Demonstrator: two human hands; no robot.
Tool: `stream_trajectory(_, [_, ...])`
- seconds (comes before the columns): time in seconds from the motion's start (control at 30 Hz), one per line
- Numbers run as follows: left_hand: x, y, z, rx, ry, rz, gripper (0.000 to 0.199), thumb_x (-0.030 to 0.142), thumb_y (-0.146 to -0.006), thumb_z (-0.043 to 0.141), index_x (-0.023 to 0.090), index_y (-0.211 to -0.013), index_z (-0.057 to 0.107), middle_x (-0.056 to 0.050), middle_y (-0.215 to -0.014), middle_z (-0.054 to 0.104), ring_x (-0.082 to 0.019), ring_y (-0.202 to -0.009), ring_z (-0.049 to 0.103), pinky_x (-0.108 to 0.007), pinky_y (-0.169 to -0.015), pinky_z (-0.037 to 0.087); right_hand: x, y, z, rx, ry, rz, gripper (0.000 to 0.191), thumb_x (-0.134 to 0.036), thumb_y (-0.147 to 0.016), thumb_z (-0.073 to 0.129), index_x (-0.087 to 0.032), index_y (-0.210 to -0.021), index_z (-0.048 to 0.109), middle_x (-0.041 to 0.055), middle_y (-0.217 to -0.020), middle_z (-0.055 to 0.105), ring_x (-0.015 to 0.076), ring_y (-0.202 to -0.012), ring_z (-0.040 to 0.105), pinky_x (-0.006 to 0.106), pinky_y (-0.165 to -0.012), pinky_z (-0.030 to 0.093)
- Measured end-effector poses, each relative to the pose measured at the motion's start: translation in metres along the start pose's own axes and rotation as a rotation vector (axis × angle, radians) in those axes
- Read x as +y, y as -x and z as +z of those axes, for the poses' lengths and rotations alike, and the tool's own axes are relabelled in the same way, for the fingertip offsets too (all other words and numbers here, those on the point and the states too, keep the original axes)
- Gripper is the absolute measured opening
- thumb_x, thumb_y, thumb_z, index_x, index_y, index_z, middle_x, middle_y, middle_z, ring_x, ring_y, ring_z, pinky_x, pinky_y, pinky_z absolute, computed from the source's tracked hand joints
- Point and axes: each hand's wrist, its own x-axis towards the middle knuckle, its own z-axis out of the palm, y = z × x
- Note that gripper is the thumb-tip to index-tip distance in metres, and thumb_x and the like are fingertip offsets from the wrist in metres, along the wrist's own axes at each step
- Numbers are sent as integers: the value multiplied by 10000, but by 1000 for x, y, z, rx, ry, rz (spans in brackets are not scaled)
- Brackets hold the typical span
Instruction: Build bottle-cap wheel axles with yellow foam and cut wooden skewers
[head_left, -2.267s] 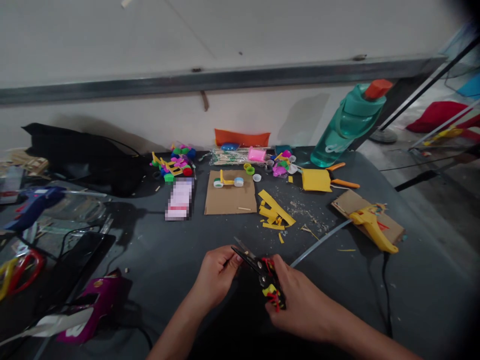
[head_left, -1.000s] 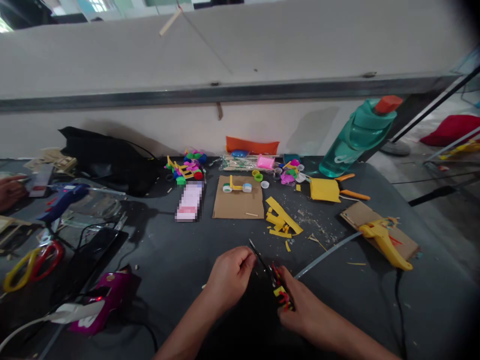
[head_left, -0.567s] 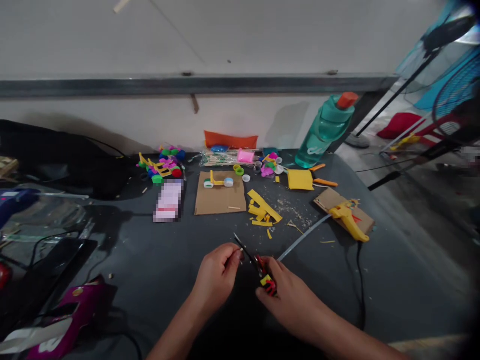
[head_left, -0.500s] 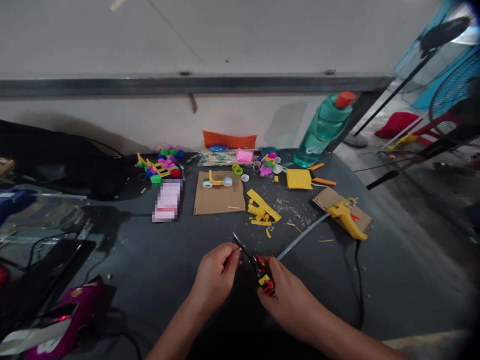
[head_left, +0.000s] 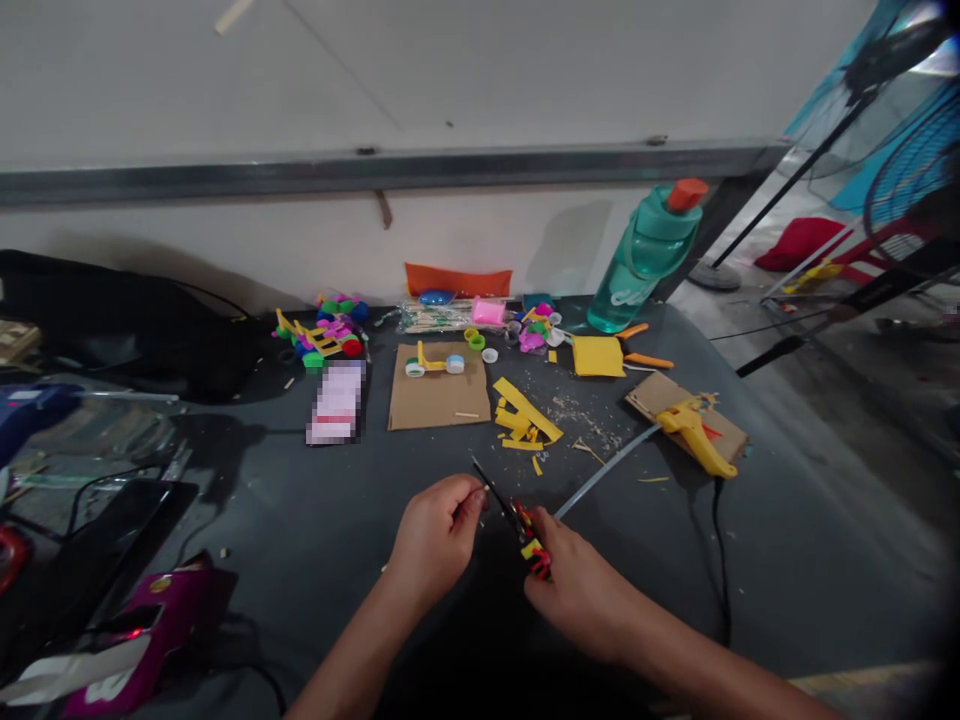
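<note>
Head view: narrow black scissors (head_left: 510, 515) with red-and-yellow handles (head_left: 534, 550).

- Dim, flat indoor light, brightest on the wall (head_left: 225, 90)
- Soft bottle shadow (head_left: 568, 245) falls leftward
- Wide-angle bending and darkening toward the edges
- Left hand (head_left: 435, 535) and right hand (head_left: 577, 600) slightly soft
- Pixelated block (head_left: 335, 402) on the tabletop (head_left: 247, 500)

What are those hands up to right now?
Right hand gripping scissors with red-and-yellow handles. Left hand closed, fingertips beside the black blades. Grey tube ending near the right hand.
</note>
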Motion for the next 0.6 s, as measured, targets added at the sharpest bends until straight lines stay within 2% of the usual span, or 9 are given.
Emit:
stream_trajectory(0.2, [-4, -2, 1, -9, -23, -39, 259, 273, -879, 386, 183, -742, 587, -22, -707, 618, -147, -664, 543, -231, -609, 356, -1, -4, -1, -3, -24, -11, 355, -123, -666, 443, -139, -1019, 469, 111, -1006, 573, 211, -924, 550, 294, -818, 391])
stream_trajectory(0.4, [-10, -7, 5, -3, -15, -58, 262, 276, -876, 393, 185, -703, 568, -6, -667, 602, -140, -636, 532, -225, -586, 344, 0, -9, -3, -30, -32, 36, 292, -96, -648, 430, -172, -929, 452, 75, -890, 584, 193, -849, 559, 273, -755, 393])
stream_trajectory(0.6, [-5, -17, 2, 43, 1, -3, 246, 280, -879, 400, 185, -740, 578, -9, -691, 601, -138, -654, 534, -226, -602, 353, -1, -16, -5, 51, -26, 73, 260, -103, -628, 441, -189, -872, 416, 66, -857, 568, 198, -811, 550, 277, -712, 384])
